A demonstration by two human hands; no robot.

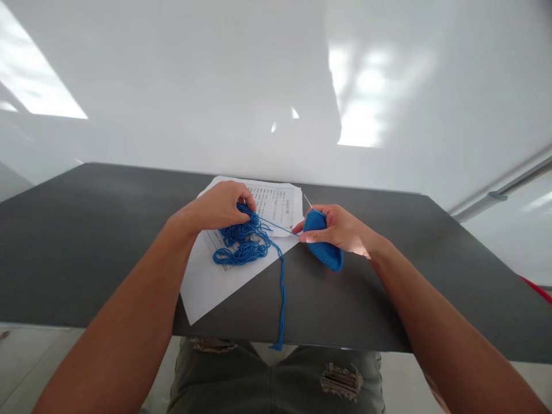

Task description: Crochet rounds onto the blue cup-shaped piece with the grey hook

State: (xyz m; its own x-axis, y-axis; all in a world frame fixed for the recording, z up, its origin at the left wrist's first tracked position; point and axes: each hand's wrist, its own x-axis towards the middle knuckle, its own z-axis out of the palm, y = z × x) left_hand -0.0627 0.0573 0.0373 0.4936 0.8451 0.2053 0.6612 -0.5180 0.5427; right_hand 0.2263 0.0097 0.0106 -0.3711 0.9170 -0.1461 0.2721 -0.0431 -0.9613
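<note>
"Blue piece first: where?"

"In my right hand (342, 230). I'm gripping the blue stitched piece (328, 256), thumb lying across its front, fingers wrapping behind. Its long axis is slanting: upper end leaning away and leftward, lower end pointing back toward me and rightward. Whether that end is touching the dark table (107, 241), I can't tell."

"The metal bit?"

"A thin metal tool (308, 201) is poking out past the upper end, tilting away and to the left. Tip too small to make out."

"Which hand is nearer the piece?"

"The right, since it's holding it. My left hand (224, 204) is resting well apart, off to the piece's left. Thumb and forefinger are bending round the top of the blue yarn bundle (238, 230), slightly parted, yarn between them; the other fingers are curling, partly hidden."

"What's linking the two?"

"A single strand (279, 226) is running straight from the bundle to my right thumb, angling slightly toward me as it's going right."

"Further out?"

"Loose loops (245, 253) are lying on a printed sheet (282, 201) and a white sheet (207, 299), both overlapping. A yarn tail (282, 287) is trailing to the front edge. Beyond, the white wall (215, 86) is catching sunlight."
</note>
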